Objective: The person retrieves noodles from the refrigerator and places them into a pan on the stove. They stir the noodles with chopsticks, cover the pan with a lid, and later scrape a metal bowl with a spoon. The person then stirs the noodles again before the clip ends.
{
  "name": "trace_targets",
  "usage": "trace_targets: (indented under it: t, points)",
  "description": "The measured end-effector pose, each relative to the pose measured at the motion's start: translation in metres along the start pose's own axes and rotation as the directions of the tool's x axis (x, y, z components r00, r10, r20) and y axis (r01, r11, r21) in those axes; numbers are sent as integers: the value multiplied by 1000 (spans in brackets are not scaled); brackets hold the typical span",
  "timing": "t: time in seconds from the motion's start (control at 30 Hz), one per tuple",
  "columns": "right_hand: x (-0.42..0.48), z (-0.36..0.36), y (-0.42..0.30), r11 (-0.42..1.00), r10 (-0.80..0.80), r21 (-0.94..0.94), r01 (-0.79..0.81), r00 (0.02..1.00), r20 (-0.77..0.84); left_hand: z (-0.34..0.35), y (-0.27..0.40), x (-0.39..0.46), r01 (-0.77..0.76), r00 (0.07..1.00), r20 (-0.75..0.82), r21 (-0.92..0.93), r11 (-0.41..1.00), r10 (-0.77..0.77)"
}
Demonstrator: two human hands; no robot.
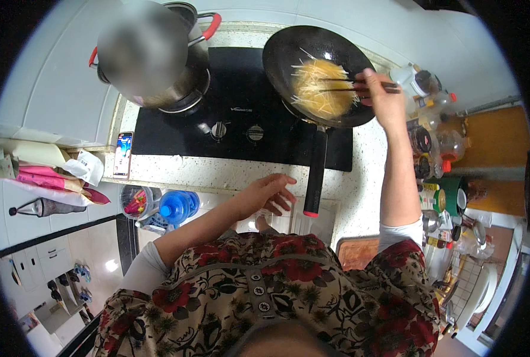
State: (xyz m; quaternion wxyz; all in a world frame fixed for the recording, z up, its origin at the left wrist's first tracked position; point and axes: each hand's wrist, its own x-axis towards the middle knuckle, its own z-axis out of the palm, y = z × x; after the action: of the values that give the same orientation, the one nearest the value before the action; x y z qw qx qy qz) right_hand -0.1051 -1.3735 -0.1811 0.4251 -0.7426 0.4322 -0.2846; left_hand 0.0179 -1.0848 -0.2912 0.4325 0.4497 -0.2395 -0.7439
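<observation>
A black wok [283, 58] sits on the right burner of a black glass gas hob [242, 80]. In it lies a yellow mass that looks like egg [323, 100], strewn with thin pale shreds [314, 73]. My right hand [378, 96] grips a pair of dark chopsticks [336, 85], whose tips reach into the yellow mass. To the left of the wok's long black handle [316, 172], my left hand [271, 194] hovers with fingers apart and nothing in it. The handle has a red end and is not touched by either hand.
On the left burner stands a large steel pot [198, 58] with red-sleeved handles, partly blurred. A phone [122, 156] lies at the counter's left edge. Bottles and jars [430, 147] crowd the right side. A wooden cutting board [358, 253] is at lower right; a blue water jug [175, 207] stands below the counter.
</observation>
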Motion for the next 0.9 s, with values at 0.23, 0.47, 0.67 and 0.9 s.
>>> trace_targets:
  t: [0.23,0.47,0.67,0.9]
  points:
    - [47,43,27,970,-197,-150,191,980,-20,-1,-5,2,19,999,32,70,997,-21]
    - [79,18,36,966,-180,-211,147,973,-148,-10,-23,-4,74,997,-35,260,963,-67]
    - [51,12,32,927,-224,-287,240,970,90,-14,-21,-13,63,998,-42,167,984,-57]
    - [31,-39,44,839,-100,-544,-7,981,-166,-16,-24,-7,114,992,-76,275,955,-97]
